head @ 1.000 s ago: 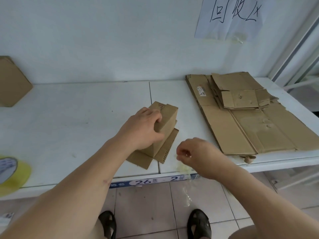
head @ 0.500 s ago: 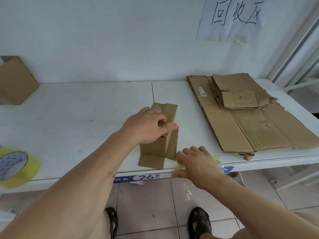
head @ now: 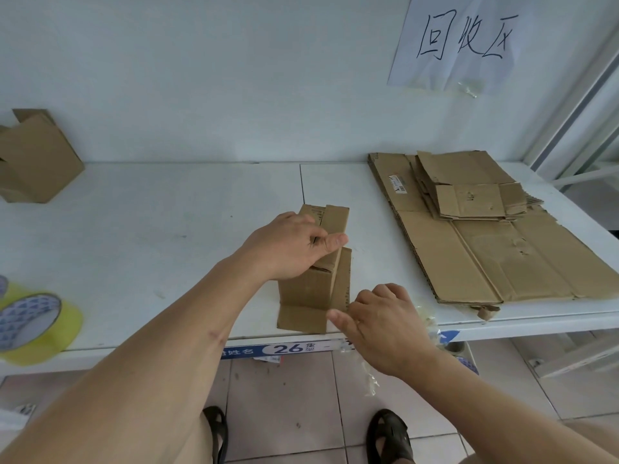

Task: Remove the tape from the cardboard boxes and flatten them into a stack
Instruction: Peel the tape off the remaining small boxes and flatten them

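Observation:
A small brown cardboard box (head: 315, 289) stands on end near the front edge of the white table (head: 150, 229), its flaps open. My left hand (head: 291, 244) grips its top, thumb pressed against a flap. My right hand (head: 382, 324) is at the box's lower right corner, fingers curled at the cardboard edge; crumpled clear tape (head: 427, 318) shows just behind it, and whether the hand holds the tape I cannot tell. A stack of flattened cardboard (head: 485, 236) lies on the right of the table.
Another unflattened box (head: 37, 162) stands at the far left against the wall. A yellow tape roll (head: 33, 324) sits at the front left edge. A paper sign (head: 469, 38) hangs on the wall. Loose tape (head: 368, 380) dangles below the table edge, above my sandals.
The box has been turned from tilted to standing upright. My right hand has moved up from the table edge to the box's lower right corner.

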Motion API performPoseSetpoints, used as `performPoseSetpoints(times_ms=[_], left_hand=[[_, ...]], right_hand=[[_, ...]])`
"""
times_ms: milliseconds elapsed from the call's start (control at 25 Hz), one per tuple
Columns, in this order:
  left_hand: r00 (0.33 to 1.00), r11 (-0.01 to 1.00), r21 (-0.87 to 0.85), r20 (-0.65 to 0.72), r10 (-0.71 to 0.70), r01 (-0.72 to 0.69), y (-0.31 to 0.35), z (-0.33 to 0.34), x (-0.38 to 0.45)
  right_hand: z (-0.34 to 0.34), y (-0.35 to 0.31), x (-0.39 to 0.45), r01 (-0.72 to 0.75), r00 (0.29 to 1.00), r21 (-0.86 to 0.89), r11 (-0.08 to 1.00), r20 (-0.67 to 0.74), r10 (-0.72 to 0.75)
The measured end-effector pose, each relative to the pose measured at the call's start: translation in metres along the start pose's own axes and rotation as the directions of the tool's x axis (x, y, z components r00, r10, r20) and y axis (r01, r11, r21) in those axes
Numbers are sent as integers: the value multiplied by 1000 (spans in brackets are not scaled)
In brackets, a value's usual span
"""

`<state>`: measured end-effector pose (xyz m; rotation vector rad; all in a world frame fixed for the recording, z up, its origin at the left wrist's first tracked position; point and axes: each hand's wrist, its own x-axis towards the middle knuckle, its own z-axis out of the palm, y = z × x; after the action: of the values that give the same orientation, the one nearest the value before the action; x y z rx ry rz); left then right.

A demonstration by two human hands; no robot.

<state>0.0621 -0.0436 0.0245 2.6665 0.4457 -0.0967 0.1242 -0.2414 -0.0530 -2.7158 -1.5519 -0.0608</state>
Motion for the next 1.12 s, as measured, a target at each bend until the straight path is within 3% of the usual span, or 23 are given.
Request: performPoseSetpoints(times_ms=[120,280,440,520,640,760,880,1000,1120], left_hand=[[1000,999,-32,-22,0,-1,-3,-1,1],[996,995,-96,-80,-28,20,-3,-3,2],[990,985,-174,-135,-37,13,-7,-1,6],[987,984,-178,-152,-50,23,-12,0,11],[974,990,-144,-225,-38,5,-15,0,20],[973,990,-137,-225,-51,20,-12,-1,33],[974,993,-110,-217,-64,40,-17,-2,47],[976,983,-176,-198,-94,59,-26,-2,54],[964,956,-285,-229,-137,68,-30,-5,51]], right_hand=[[4,1,3,28,998,-48,998,-57,-30],[3,1,6,45,998,148,988,32,-51],[3,1,10,-14,1000,265,964,17,10],[-1,0,13,-54,988,378,924,-113,104],[-21,-5,23,-61,910,623,780,-286,300],[-37,-15,34,-38,940,706,707,-214,264],[-39,-25,49,-104,981,590,800,-74,181],[-39,-21,59,-175,966,620,765,-42,255],[-41,-17,59,-153,969,682,715,-37,243]])
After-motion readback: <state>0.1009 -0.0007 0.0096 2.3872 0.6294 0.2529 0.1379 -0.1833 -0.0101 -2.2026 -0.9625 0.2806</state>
